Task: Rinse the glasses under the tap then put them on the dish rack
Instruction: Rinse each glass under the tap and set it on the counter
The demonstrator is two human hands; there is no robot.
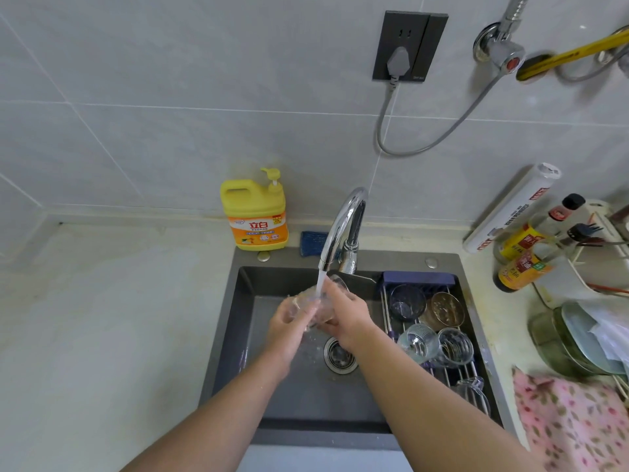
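Water runs from the chrome tap onto a clear glass held over the dark sink. My left hand grips the glass from the left. From the right, my right hand holds the same glass, fingers curled around its rim side. The dish rack spans the sink's right part and carries several glasses: a dark one, an amber one, and two clear ribbed ones. Another clear glass lies nearer me on the rack.
A yellow detergent bottle and a blue sponge stand behind the sink. Sauce bottles, a foil roll, stacked plates and a pink floral cloth crowd the right counter. The drain sits below my hands.
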